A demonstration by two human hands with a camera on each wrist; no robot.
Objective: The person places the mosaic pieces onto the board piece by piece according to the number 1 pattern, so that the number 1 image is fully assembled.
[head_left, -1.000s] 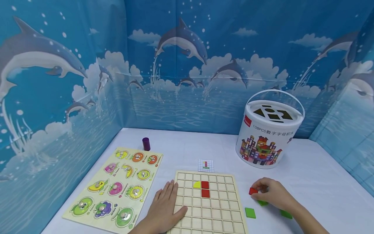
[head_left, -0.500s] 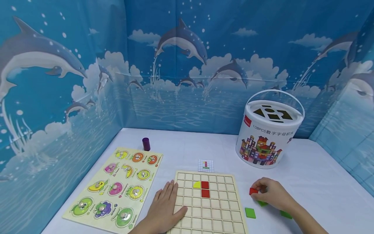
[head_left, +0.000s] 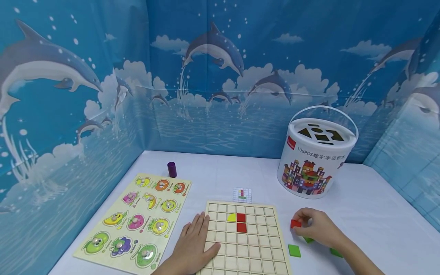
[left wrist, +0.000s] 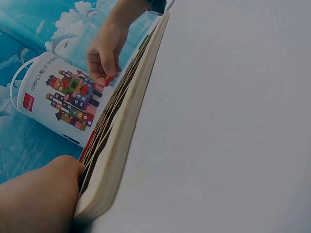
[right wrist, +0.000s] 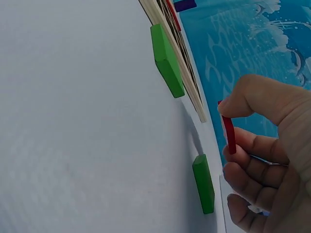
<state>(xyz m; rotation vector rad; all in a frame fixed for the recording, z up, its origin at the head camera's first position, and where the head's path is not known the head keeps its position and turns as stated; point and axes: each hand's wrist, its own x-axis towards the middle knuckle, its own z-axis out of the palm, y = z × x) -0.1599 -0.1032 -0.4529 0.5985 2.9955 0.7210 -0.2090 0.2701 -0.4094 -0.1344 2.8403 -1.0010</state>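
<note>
In the head view, a red tile (head_left: 295, 224) is pinched between thumb and fingers of the right hand (head_left: 317, 227), just off the right edge of the wooden grid board (head_left: 256, 248) and above the white surface (head_left: 371, 214). The left hand (head_left: 192, 246) is laid flat, fingers relaxed and straight, on the board's near left corner. Two red tiles and a yellow piece are seated in the board's upper cells; green tiles (head_left: 294, 250) lie on the surface near the right hand. A fruit puzzle (head_left: 134, 221) and a white bucket (head_left: 314, 160) are also seen. In the left wrist view, the board's edge (left wrist: 121, 141) is touched by the left hand, whose fingers are mostly hidden. In the right wrist view, the red tile (right wrist: 228, 131) is gripped edge-on, with green tiles beside it.
</note>
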